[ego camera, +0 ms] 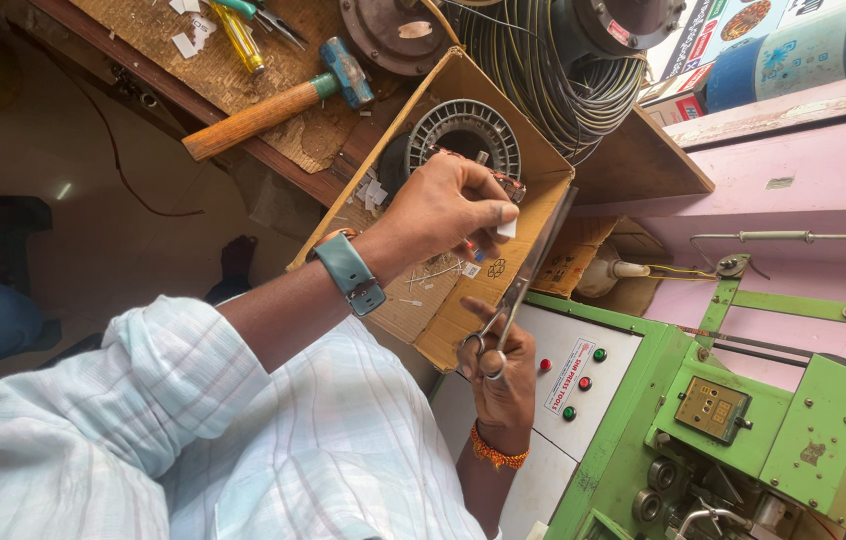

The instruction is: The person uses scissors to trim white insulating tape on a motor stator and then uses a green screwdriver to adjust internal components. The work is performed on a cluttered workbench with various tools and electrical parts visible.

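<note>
- Two hands are working: your left hand [443,205] is pinching a small white paper piece [507,228] at its fingertips, above the cardboard box [463,300].
- Your right hand [503,385] is gripping the scissors [515,295] through the loops, blades pointing up to the paper.
- Keep the paper taut, and your fingertips beside the blades, not between them.

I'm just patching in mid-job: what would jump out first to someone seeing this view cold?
Dead centre, the left hand, with a blue watch on its wrist, pinches a small white paper piece over an open cardboard box. Just below, the right hand holds long scissors pointing up toward that piece. A wooden-handled hammer lies on the bench at upper left, and a green machine fills the lower right.
</note>
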